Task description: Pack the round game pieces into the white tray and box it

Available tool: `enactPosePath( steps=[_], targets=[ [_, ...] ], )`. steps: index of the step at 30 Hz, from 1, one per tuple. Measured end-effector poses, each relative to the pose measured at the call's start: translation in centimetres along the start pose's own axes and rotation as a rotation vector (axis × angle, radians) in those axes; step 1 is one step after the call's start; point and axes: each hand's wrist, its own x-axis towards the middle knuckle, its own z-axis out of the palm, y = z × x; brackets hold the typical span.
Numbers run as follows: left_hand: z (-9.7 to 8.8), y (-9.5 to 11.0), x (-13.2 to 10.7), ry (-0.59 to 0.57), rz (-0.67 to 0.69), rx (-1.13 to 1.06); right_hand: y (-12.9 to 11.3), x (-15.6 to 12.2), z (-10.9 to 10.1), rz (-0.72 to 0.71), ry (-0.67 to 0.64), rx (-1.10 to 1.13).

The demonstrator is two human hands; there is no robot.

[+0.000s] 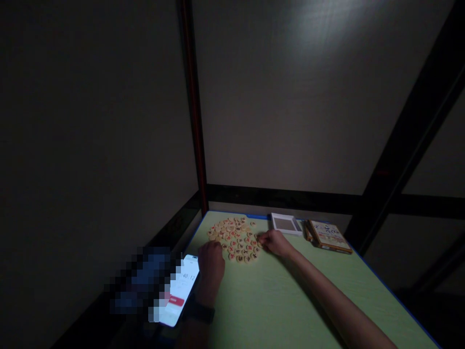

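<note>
Round, pale wooden Chinese chess pieces (240, 241) with red and black characters lie in a loose spread on the green table. Some show blank faces, and others overlap at the back left. My right hand (275, 242) is at the right edge of the spread, thumb and fingers pinched on a Chinese chess piece (260, 241). At the near left edge of the spread, my left hand (211, 260) rests with its back toward me and its fingers curled down. Its fingertips are mostly hidden, so what they hold cannot be made out. A dark band circles the left wrist.
A lit phone (180, 291) showing a timer lies left of my left forearm. At the table's far side sit a white open tray (286, 224) and a printed box (330, 236). The green table (276, 305) has a blue edge, with walls behind and to the left.
</note>
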Motion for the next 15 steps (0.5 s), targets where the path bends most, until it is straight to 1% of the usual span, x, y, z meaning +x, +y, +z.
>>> enactPosePath(
  steps=[5,8,12,15],
  targets=[
    [0.5,-0.1,0.1,0.019,0.002,-0.011,-0.3,0.2,-0.4,-0.043,-0.017,-0.022],
    [0.4,0.0,0.1,0.036,-0.025,0.008,-0.2,0.2,-0.5,-0.05,-0.013,-0.043],
    [-0.2,0.2,0.1,-0.02,-0.027,-0.002,0.0,0.2,-0.5,-0.037,0.012,-0.062],
    [-0.6,0.2,0.1,-0.029,-0.019,-0.018,-0.1,0.2,-0.6,-0.033,0.035,-0.081]
  ],
)
